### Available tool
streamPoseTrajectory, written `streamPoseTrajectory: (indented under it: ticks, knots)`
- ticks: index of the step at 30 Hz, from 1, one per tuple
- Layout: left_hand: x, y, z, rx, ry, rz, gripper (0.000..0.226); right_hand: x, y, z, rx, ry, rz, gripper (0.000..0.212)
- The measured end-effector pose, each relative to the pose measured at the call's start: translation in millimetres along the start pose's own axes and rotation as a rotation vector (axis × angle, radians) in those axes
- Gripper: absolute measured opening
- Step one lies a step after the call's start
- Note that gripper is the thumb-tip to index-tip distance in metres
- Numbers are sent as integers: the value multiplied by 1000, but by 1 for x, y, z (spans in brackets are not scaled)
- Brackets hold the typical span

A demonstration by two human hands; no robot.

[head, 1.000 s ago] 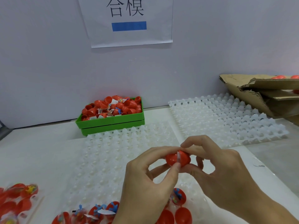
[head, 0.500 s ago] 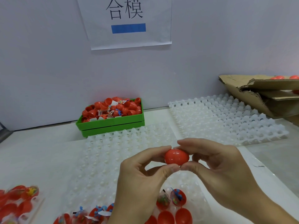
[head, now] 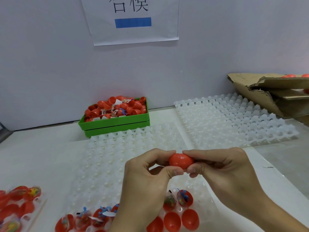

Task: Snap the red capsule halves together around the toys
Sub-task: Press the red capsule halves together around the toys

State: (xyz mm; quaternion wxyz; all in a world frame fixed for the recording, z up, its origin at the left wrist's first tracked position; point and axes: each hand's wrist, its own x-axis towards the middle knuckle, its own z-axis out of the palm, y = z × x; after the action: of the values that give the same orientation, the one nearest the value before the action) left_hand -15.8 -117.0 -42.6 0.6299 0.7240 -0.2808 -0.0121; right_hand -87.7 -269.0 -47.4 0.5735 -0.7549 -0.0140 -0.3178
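A closed red capsule (head: 181,161) is held above the white dimpled tray (head: 127,158). My left hand (head: 147,185) pinches its left end between thumb and forefinger, and my right hand (head: 224,173) pinches its right end the same way. No gap or paper shows at the seam. Below the hands, open red halves with bagged toys (head: 184,198) sit in the tray's near cells, beside empty red halves (head: 189,219). More toy-filled halves (head: 93,218) line the near left.
A green bin (head: 115,122) heaped with red halves and toys stands at the back by the wall. A second white tray (head: 234,121) lies at the right, next to a cardboard box (head: 270,91). More filled halves (head: 18,203) lie at the far left.
A white slip stuck out between the halves one second ago; the capsule is now fully closed. Both hands lowered slightly and squeezed the ends together.
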Motion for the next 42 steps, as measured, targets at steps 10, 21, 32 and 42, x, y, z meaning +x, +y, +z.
streamPoseTrajectory:
  ticks: [10,21,32,42]
  knots:
    - [0,-2,-1,14,-26,26,38,-2,1,4,-17,23,56,61]
    - [-1,-3,-4,29,-44,55,34,-3,-2,8,15,53,107,56]
    - [0,-4,-3,-22,-29,108,33,2,-1,2,199,-3,151,21]
    - [0,-3,-2,-154,-106,85,38,7,0,-9,781,-513,480,53]
